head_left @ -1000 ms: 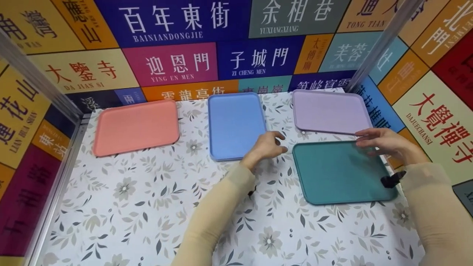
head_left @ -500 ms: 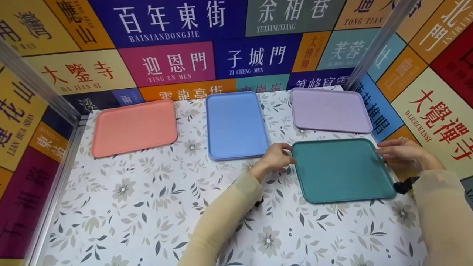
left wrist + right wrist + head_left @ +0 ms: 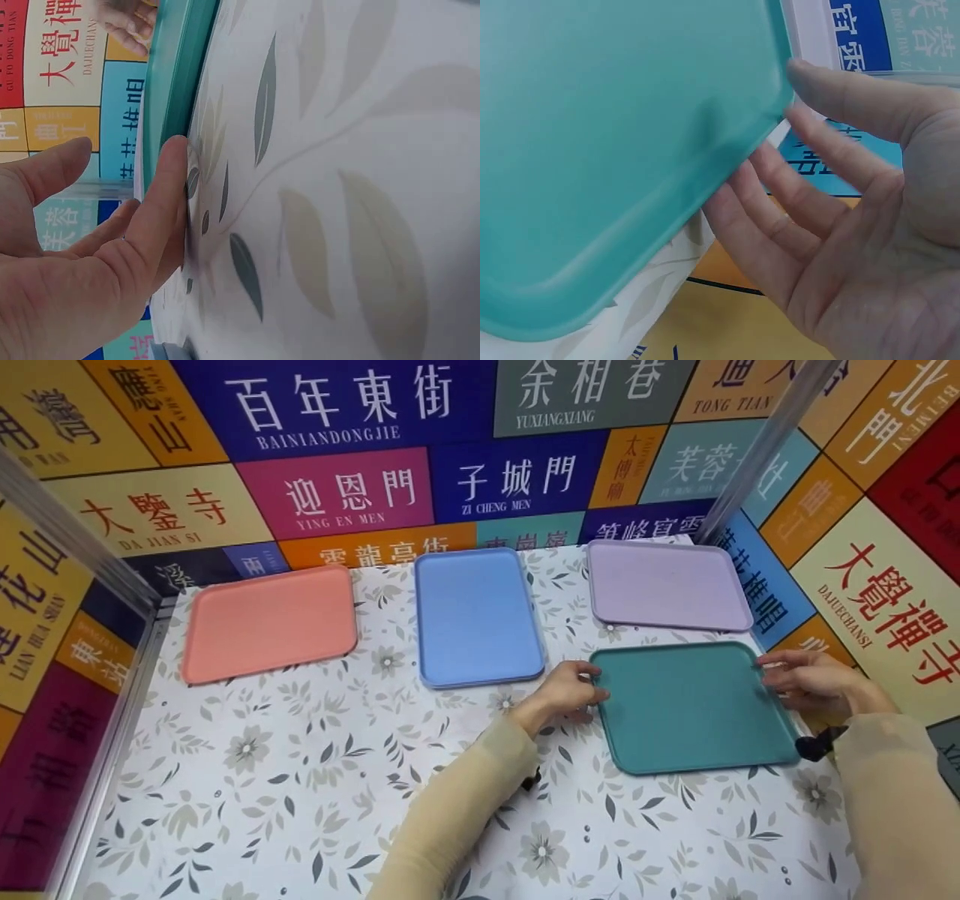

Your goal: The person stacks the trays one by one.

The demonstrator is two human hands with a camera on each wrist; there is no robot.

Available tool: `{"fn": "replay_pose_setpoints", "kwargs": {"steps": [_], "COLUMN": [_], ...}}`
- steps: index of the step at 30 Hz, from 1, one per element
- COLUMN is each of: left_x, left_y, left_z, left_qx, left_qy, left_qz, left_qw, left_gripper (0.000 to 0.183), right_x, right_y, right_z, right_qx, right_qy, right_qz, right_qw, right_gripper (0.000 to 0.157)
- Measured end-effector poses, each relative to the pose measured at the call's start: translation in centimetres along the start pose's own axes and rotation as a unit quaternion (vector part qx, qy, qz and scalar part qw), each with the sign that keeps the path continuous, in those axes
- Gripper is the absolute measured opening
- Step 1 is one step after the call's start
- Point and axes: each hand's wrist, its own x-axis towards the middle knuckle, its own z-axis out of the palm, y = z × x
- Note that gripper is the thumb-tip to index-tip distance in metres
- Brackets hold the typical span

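Note:
A green rectangular tray (image 3: 697,709) with a raised rim lies flat on the right part of the table. At its left edge is my left hand (image 3: 568,690); the left wrist view shows fingertips (image 3: 174,150) against the rim while the thumb stands apart from it. My right hand (image 3: 814,679) is at the tray's right edge. Seen from the right wrist, its loosely bent fingers (image 3: 742,225) meet the rim from outside, and the thumb tip overlaps the rim near a corner. Whether that thumb presses the tray cannot be told.
Behind the green tray lies a lilac tray (image 3: 667,585), close to it. A blue tray (image 3: 480,619) is left of my left hand, and a pink tray (image 3: 270,622) is farther left. The table (image 3: 300,795) has a leaf-patterned cover. Colourful lettered panels (image 3: 510,476) enclose the back and sides.
My left hand has moved right and nearer, from beside the blue tray to the green tray's left edge. My right hand has moved outward from over the green tray to its right edge.

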Motion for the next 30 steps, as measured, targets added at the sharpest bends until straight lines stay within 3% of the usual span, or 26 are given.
{"fn": "replay_pose_setpoints", "kwargs": {"steps": [11, 19, 25, 30], "left_x": [0.8, 1.1, 1.5, 1.7], "left_y": [-0.7, -1.1, -1.2, -1.2], "left_z": [0.3, -0.2, -0.9, -1.4], "left_qx": [-0.118, -0.161, -0.182, -0.171], "left_qy": [-0.017, -0.021, -0.017, -0.008], "left_qz": [0.000, 0.013, 0.033, 0.053], "left_qw": [0.9928, 0.9867, 0.9826, 0.9837], "left_gripper": [0.062, 0.062, 0.064, 0.069], "right_x": [-0.1, -0.2, -0.1, 0.0], "right_y": [0.8, 1.4, 1.5, 1.1], "right_z": [-0.2, -0.1, 0.0, 0.2], "right_qx": [0.014, 0.017, 0.091, 0.139], "right_qy": [-0.019, -0.040, -0.054, -0.060], "right_qz": [-0.032, -0.072, -0.083, -0.081], "right_qw": [0.999, 0.996, 0.991, 0.985], "right_gripper": [0.037, 0.055, 0.062, 0.061]}}
